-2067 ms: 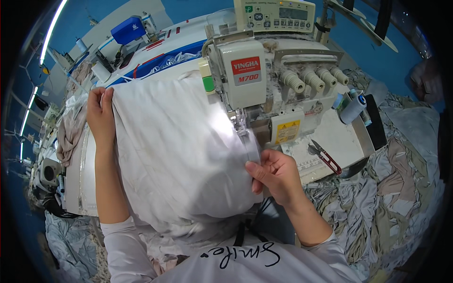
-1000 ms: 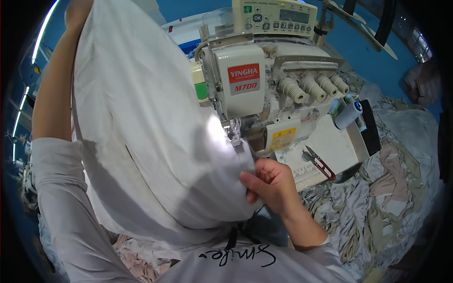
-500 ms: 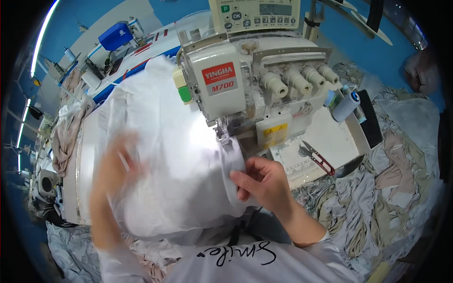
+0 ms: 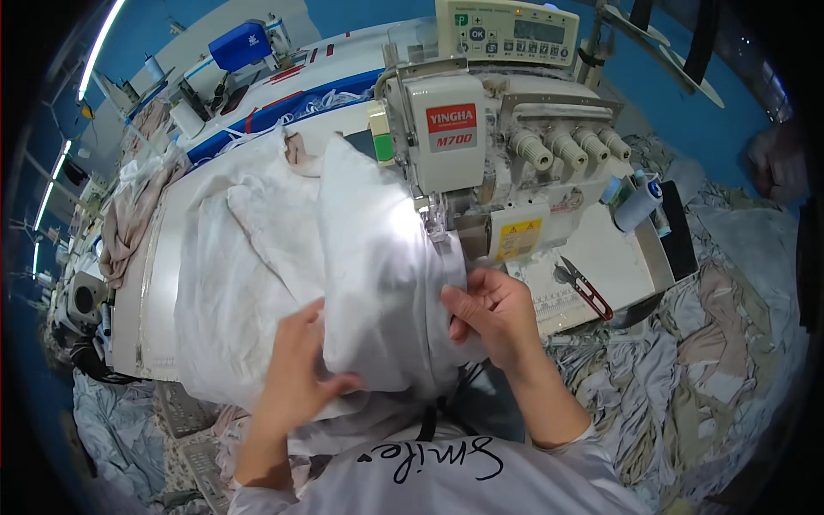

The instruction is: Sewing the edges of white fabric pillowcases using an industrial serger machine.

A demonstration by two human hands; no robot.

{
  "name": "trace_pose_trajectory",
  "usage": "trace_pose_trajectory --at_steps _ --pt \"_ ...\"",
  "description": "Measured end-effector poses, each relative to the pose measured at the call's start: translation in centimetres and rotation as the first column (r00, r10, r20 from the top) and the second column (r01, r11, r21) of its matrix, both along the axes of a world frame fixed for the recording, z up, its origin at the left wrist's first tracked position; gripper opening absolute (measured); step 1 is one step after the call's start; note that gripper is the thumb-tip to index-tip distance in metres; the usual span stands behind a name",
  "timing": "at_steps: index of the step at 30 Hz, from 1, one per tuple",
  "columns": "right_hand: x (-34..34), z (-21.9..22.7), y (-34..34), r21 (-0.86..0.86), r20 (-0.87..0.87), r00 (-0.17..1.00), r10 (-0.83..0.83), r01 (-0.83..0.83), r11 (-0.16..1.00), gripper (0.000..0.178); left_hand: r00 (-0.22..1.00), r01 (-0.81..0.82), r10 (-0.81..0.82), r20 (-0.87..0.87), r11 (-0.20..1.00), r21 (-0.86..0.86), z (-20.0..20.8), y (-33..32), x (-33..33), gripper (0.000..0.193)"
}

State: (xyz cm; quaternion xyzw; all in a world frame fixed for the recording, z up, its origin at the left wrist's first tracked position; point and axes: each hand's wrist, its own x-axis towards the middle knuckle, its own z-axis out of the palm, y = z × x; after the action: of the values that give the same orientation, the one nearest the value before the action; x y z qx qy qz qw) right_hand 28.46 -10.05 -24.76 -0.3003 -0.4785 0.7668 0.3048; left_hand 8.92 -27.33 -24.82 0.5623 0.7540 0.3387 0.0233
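Observation:
A white garment [image 4: 249, 249] spreads over the sewing machine's table, its right part folded into a panel under the presser foot [image 4: 440, 236]. The white overlock sewing machine [image 4: 446, 133] lights the cloth beside its needle. My right hand [image 4: 498, 313] is closed, pinching the garment's right edge between thumb and fingers just in front of the foot. At the panel's left edge, my left hand [image 4: 300, 369] is open against the cloth, thumb spread away from the fingers.
Red-handled thread snips [image 4: 585, 287] lie on the machine's right-hand bed, near a thread cone [image 4: 637, 209]. Heaps of garments [image 4: 721, 318] fill the right side. Another table [image 4: 343, 56] with a blue machine [image 4: 239, 47] stands at the back left.
My left hand has moved right and nearer me, to the panel's edge. The garment's left part now lies separate from the folded panel. My right hand keeps its pinch; the view has shifted.

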Motion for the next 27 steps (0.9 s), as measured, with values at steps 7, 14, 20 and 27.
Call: trace_pose_trajectory --at_steps 7,14,20,27 --pt "0.0 -0.2 -0.1 -0.03 -0.008 1.0 -0.024 0.023 0.999 0.018 0.942 -0.327 0.315 0.118 0.941 0.092 -3.1 -0.2 -0.6 0.016" --pt "0.1 -0.4 0.0 -0.005 -0.042 0.999 -0.001 0.001 1.0 0.019 0.892 -0.448 0.331 0.309 0.741 0.5 1.2 6.1 -8.8 0.018" --pt "0.0 -0.6 0.1 -0.006 -0.053 0.999 -0.013 0.013 1.0 0.02 0.927 -0.348 0.155 0.341 0.693 0.631 4.3 10.8 -12.7 0.018" --pt "0.1 -0.4 0.1 -0.015 -0.053 0.999 0.006 -0.007 1.0 0.019 0.941 -0.315 0.11 0.32 0.631 0.709 7.4 14.6 -16.8 0.021"
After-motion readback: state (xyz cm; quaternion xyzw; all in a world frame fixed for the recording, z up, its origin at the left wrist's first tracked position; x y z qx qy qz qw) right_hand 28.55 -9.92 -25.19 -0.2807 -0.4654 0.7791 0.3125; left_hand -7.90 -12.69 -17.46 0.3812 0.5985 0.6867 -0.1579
